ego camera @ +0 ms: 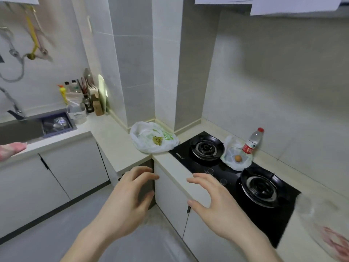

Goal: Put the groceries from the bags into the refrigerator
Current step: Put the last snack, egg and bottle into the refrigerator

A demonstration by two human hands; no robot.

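- Left hand (123,201) and right hand (211,197) hover side by side before the table (113,137) edge, each grip apart with fingers loosely spread, holding nothing
- White-and-green bag (153,138) lies in the table corner, something yellowish showing in its mouth
- Clear bag (236,157) with a small brown round item sits on the black hob (234,178) between the burners
- Red-capped water bottle (252,141) stands just behind that bag
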